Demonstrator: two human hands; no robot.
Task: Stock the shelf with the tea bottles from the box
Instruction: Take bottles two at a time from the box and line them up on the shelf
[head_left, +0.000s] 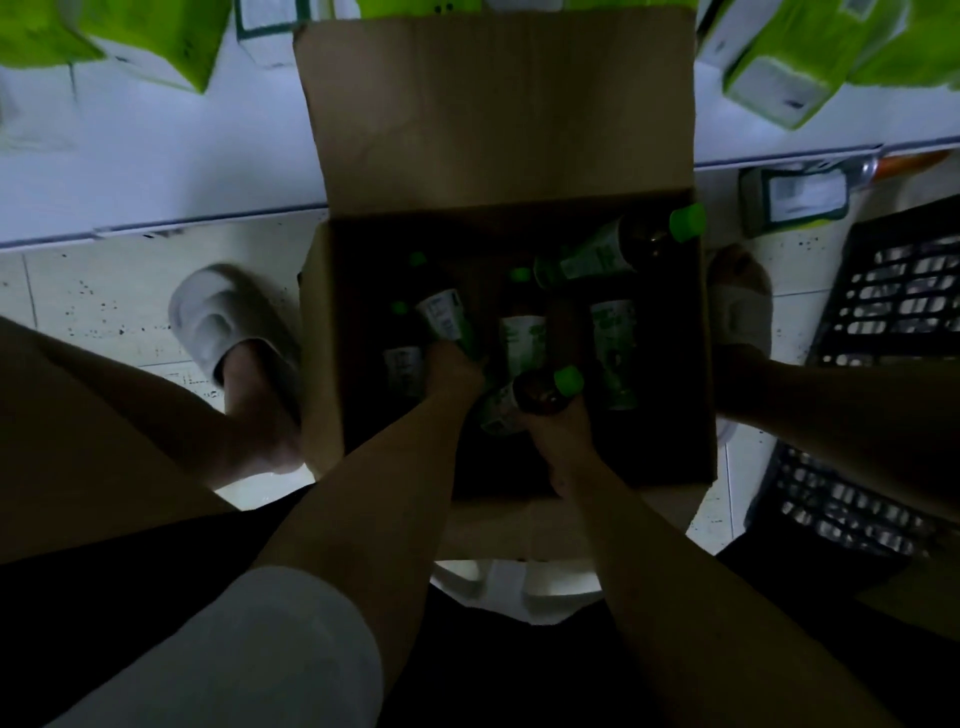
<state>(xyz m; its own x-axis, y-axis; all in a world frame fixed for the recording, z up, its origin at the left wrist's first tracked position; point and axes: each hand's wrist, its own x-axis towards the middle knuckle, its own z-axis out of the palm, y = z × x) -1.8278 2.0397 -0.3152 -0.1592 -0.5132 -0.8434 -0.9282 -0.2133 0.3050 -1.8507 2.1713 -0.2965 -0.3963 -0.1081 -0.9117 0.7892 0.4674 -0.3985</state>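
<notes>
We've got both hands down in the box. Right hand is clenched round a bottle, cap up for lifting. Left hand grasps another bottle. More lie loose inside; shelf sits just beyond.

Shop aisle, white shelf of green packs (retail stock), black crate, tiled floor
</notes>
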